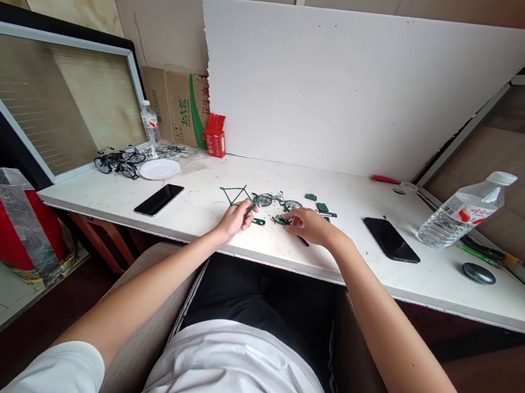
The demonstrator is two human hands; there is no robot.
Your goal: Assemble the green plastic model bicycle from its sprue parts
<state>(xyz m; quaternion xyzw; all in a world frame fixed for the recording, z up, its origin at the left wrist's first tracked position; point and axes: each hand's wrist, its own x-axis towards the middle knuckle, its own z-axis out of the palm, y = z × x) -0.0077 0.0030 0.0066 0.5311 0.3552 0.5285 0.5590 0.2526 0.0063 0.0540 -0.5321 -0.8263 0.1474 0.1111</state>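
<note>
My left hand (234, 221) is closed around one end of a thin green model bicycle frame (232, 192), whose triangle points away to the left. With bent fingers turned down, my right hand (312, 225) is at a cluster of small dark model parts (281, 219) on the table; what its fingertips pinch is hidden. Just beyond both hands lie small black model bicycle wheels (264, 199). A flat green part (259, 221) with a hole is beside my left fingers. Small green blocks (322, 207) sit past my right hand.
A black phone (159, 199) and white plate (160, 170) lie left, near assembled black model bicycles (119, 162). On the right are another phone (392, 240), a tilted-looking water bottle (466, 209) and a dark oval object (478, 273). A white board (352, 90) leans behind.
</note>
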